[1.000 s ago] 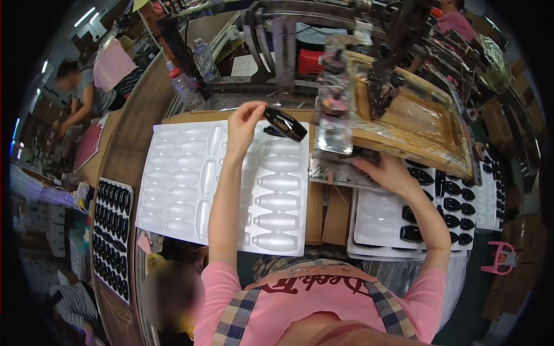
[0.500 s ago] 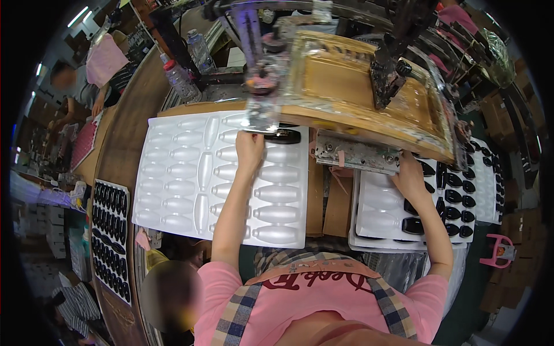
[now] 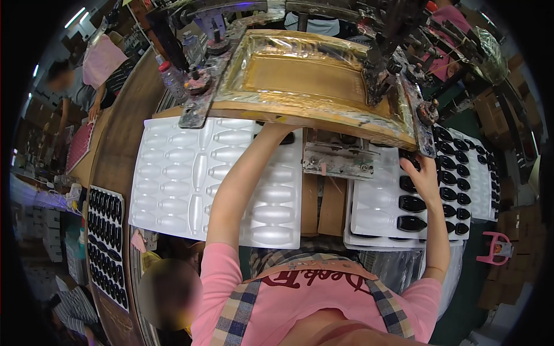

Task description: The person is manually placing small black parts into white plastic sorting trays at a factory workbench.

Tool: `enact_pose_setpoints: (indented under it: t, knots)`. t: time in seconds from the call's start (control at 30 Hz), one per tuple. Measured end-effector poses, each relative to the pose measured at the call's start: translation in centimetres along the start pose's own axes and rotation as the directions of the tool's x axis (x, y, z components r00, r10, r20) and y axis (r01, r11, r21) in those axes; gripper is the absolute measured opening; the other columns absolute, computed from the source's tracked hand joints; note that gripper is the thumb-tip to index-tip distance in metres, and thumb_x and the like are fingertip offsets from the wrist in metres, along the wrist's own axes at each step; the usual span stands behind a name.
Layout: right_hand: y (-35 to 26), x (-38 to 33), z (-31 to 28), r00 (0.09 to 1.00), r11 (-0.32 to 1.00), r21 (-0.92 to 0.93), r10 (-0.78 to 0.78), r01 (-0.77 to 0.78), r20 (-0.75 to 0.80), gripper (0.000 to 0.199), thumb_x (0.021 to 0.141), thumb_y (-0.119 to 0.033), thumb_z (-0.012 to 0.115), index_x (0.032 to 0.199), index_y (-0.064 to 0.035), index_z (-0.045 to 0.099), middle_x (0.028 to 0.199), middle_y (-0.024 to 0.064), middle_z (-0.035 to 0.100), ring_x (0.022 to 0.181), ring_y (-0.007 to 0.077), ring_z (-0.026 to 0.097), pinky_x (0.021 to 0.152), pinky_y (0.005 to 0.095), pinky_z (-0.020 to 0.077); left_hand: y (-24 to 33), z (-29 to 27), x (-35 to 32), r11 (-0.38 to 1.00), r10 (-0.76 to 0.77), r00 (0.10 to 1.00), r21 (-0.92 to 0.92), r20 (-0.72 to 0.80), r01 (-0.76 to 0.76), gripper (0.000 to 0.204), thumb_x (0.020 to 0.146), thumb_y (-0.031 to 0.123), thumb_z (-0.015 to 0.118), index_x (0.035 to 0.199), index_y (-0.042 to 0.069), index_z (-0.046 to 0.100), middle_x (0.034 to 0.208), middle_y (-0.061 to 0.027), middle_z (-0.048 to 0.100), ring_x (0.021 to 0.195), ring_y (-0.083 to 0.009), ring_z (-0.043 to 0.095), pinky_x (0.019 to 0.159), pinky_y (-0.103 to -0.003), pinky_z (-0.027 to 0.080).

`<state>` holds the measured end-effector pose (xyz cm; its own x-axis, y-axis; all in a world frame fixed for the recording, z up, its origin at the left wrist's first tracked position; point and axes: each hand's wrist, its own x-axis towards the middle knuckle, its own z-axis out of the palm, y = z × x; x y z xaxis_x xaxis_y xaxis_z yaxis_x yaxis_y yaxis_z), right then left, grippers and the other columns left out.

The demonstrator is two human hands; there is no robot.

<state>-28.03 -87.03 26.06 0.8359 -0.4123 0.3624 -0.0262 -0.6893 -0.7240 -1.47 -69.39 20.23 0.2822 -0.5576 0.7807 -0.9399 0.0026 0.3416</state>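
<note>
My left hand reaches beneath the front edge of a wooden screen-printing frame, at the top right of a white molded tray. The frame hides its fingers. A black bottle-shaped piece shows beside its wrist. My right hand is over the top of the right-hand tray, thumb and fingers around a black bottle, partly hidden under the frame's corner. Between the two trays stands an ink-stained metal fixture, partly under the frame.
Black bottles fill the right part of the right-hand tray, and more trays lie beyond it. Another filled tray lies on the wooden bench at left. Clear bottles stand behind the left tray. People work nearby; a pink stool is at right.
The screen frame has swung left. My left hand has gone right, under the frame's edge. My right hand has moved from the fixture's end to the black bottles on the right-hand tray.
</note>
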Motion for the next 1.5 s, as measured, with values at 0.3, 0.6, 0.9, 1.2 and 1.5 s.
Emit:
enact_pose_setpoints:
  t: [0.3,0.6,0.9,1.2,1.5]
  knots:
    - [-2.3,4.7,6.2,0.960,0.969,-0.219,-0.049,0.113,0.276,0.051,0.075,-0.029,0.065,0.112,0.0017,0.048,0.101,0.0146,0.057,0.091,0.0215,0.053,0.084,0.0289,0.0386,-0.5,-4.8,1.3,0.526,-0.559,0.827,-0.742,0.067,0.415,0.019,0.081,0.009,0.057,0.097,-0.002,0.058,0.087,-0.0040,0.060,0.078,-0.0090,0.054,0.072,-0.023,0.044]
    - [0.0,1.2,2.0,0.995,0.996,-0.053,0.076,-0.073,0.069,0.040,0.084,-0.030,0.049,0.100,0.0069,0.053,0.097,0.0222,0.057,0.097,0.0310,0.052,0.084,0.0331,0.0384,-1.9,-6.4,-11.8,0.494,-0.786,0.618,-0.584,0.018,0.645,0.017,0.082,0.011,0.058,0.088,-0.005,0.058,0.077,-0.0042,0.059,0.069,-0.0087,0.055,0.064,-0.021,0.045]
    - [2.2,2.9,3.7,0.938,0.491,-0.841,0.120,0.228,0.324,0.033,0.072,-0.014,0.054,0.098,0.0074,0.053,0.098,0.0238,0.054,0.096,0.0381,0.048,0.087,0.0410,0.0362,-2.2,-3.1,-15.2,0.532,-0.845,0.529,-0.234,-0.080,0.814,0.027,0.080,0.022,0.059,0.074,-0.004,0.058,0.058,-0.0075,0.055,0.052,-0.0133,0.049,0.049,-0.026,0.039]
    - [4.8,1.7,2.0,0.987,0.719,-0.677,-0.086,0.155,0.134,0.046,0.070,-0.021,0.064,0.107,-0.0003,0.048,0.073,0.0171,0.057,0.064,0.0311,0.055,0.058,0.0374,0.0441,-1.0,-4.1,-14.3,0.687,-0.596,0.789,0.415,-0.148,0.597,0.032,0.078,0.022,0.059,0.059,-0.001,0.050,0.067,-0.0164,0.054,0.063,-0.0336,0.052,0.054,-0.041,0.038]
    - [1.7,-1.2,-2.0,0.994,0.995,-0.059,0.087,-0.083,0.061,0.055,0.069,-0.012,0.070,0.116,0.0012,0.044,0.099,0.0049,0.052,0.081,0.0118,0.047,0.070,0.0246,0.0382,1.0,-1.9,-3.1,0.970,-0.241,0.966,-0.053,-0.088,0.237,0.013,0.079,0.011,0.052,0.082,-0.001,0.056,0.078,-0.0171,0.058,0.076,-0.0336,0.055,0.069,-0.036,0.044]
